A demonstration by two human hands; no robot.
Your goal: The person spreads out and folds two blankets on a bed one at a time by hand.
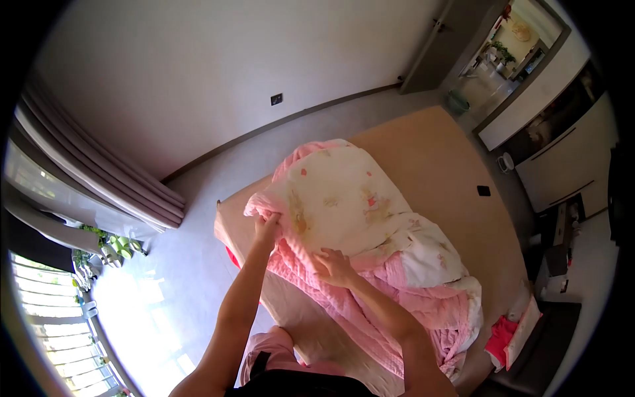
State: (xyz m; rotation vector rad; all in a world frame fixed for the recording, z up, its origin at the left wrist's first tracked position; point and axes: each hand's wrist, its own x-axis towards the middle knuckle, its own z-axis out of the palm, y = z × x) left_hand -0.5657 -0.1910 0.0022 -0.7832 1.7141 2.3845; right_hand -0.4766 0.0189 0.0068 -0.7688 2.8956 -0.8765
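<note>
A quilt [337, 192], white with small floral prints on one face and pink on the other, lies partly folded and bunched over a bed [423, 152] with a tan sheet. My left hand [267, 227] is closed on the quilt's pink edge near its left corner. Farther right, my right hand [334, 267] rests on the quilt where the white face meets the pink. Its fingers are spread rather than wrapped round the cloth. Pink folds hang toward me below both hands.
A small black object [483, 190] lies on the bed's far right. Red and white cloth [501, 339] sits at the lower right. Curtains [99, 159] and potted plants [119, 246] stand left; a door [433, 46] is open at the back.
</note>
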